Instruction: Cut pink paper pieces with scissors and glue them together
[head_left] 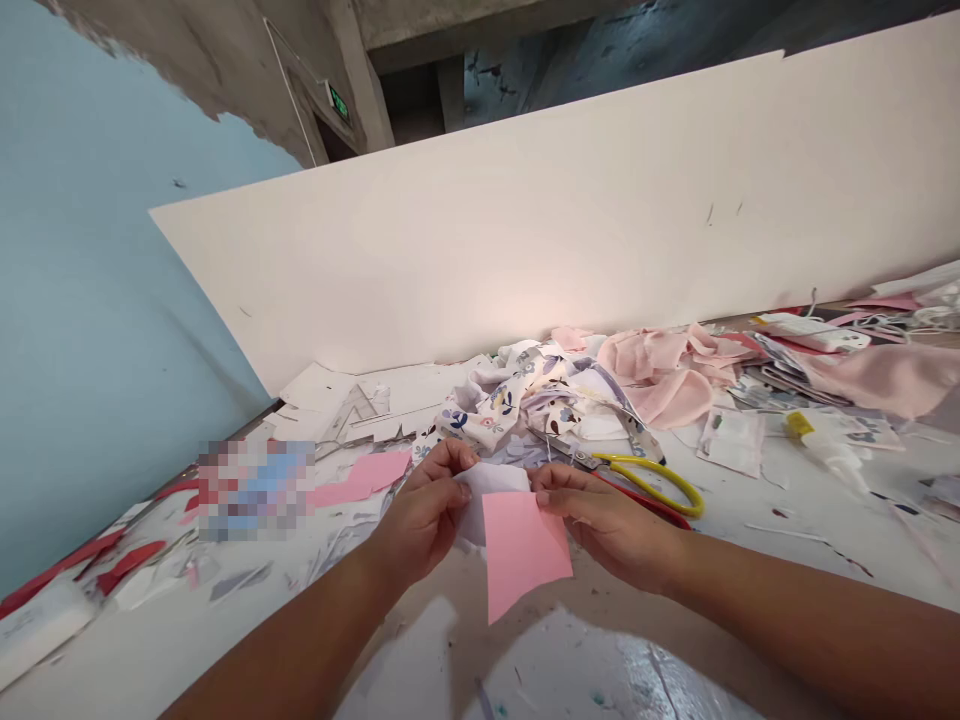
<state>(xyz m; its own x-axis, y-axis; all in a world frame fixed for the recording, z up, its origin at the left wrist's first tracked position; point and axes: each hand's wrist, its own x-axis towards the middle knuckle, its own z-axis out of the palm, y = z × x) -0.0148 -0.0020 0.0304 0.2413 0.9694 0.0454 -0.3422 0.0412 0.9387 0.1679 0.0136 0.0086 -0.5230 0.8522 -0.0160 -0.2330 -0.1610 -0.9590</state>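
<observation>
My left hand (424, 512) and my right hand (607, 527) are held close together above the cluttered white table (495, 660). A white fabric piece (487, 490) is pinched in my left fingers. My right fingers grip the top edge of a pink paper-like sheet (525, 552), which hangs down in front of the white piece. Yellow-handled scissors (649, 482) lie just beyond my right hand. A crumpled floral cotton fabric (502, 405) lies just beyond both hands.
Crumpled pink cloth (667, 370) and a white glue bottle (825, 450) lie to the right. Paper scraps and a pink offcut (364, 478) lie left, near a pixelated patch (255, 490). A large white board (480, 240) leans along the table's far side.
</observation>
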